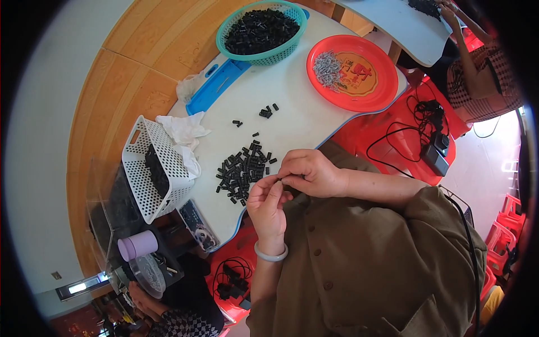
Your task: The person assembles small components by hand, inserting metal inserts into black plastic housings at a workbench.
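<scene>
My left hand (268,206), with a pale bracelet at the wrist, and my right hand (312,174) meet at the table's near edge. Their fingertips are pinched together around a small black piece (280,180), mostly covered by the fingers. Whether both hands grip this same piece is hard to see, but both touch it. Just left of the hands lies a pile of short black cylindrical parts (241,173) on the white table (297,101). A few more black parts (266,112) are scattered farther back.
A green basket (222,42) full of black parts stands at the back, beside a blue tray (216,90). A red plate (387,84) carries small silvery pieces (328,68). At left are a white perforated basket (174,151), a phone (197,227) and a lilac cup (137,245). Other people work nearby.
</scene>
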Action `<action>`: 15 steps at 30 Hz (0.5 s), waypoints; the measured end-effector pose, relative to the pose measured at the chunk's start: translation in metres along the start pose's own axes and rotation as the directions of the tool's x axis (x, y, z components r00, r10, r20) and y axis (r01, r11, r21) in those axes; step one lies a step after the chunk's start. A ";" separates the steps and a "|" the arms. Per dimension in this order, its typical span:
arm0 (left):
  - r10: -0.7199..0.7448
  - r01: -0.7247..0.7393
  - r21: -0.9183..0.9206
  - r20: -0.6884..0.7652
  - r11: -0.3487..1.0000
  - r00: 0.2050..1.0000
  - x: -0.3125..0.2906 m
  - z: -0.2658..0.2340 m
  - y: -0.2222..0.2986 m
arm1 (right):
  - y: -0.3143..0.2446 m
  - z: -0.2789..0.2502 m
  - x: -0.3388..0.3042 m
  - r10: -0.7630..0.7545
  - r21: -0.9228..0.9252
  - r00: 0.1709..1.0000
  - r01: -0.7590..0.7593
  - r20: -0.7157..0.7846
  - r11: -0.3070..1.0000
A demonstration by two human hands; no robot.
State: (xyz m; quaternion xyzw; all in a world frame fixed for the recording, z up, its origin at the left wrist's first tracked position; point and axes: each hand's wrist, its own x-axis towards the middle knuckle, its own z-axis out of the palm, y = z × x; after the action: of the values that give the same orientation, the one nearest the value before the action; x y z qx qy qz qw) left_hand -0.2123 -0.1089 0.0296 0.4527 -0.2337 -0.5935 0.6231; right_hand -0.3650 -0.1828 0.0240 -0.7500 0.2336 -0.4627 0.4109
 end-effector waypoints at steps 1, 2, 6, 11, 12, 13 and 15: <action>0.031 -0.031 0.087 0.002 0.996 1.000 0.000 -0.002 -0.001 | 0.002 0.002 -0.001 -0.002 0.000 1.000 0.002 0.001 1.000; 0.032 -0.032 0.086 0.002 0.996 0.999 -0.001 -0.002 -0.001 | 0.005 0.004 -0.002 -0.069 -0.094 0.998 0.068 -0.008 0.993; 0.030 -0.029 0.149 -0.006 0.988 1.000 -0.003 0.002 -0.004 | 0.003 0.003 0.001 -0.197 -0.256 0.979 0.205 0.058 0.945; 0.029 -0.041 0.190 0.062 0.981 0.998 -0.004 -0.004 -0.002 | 0.003 -0.013 0.006 -0.233 -0.328 0.970 0.245 0.075 0.913; 0.023 -0.033 0.192 0.055 0.981 0.998 -0.004 -0.002 -0.002 | 0.006 -0.022 0.009 -0.287 -0.415 0.958 0.273 0.030 0.868; 0.019 -0.028 0.194 0.048 0.981 0.999 -0.004 -0.001 -0.001 | 0.016 -0.034 0.009 -0.255 -0.486 0.967 0.223 0.000 0.845; 0.023 -0.032 0.204 0.044 0.978 0.999 -0.004 -0.003 -0.002 | 0.026 -0.068 0.019 -0.140 -0.586 0.981 0.037 -0.132 0.810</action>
State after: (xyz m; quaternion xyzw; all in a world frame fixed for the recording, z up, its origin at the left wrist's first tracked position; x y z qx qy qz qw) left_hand -0.2119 -0.1039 0.0275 0.4988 -0.3127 -0.5669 0.5763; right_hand -0.4158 -0.2381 0.0273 -0.8077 0.3623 -0.4496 0.1192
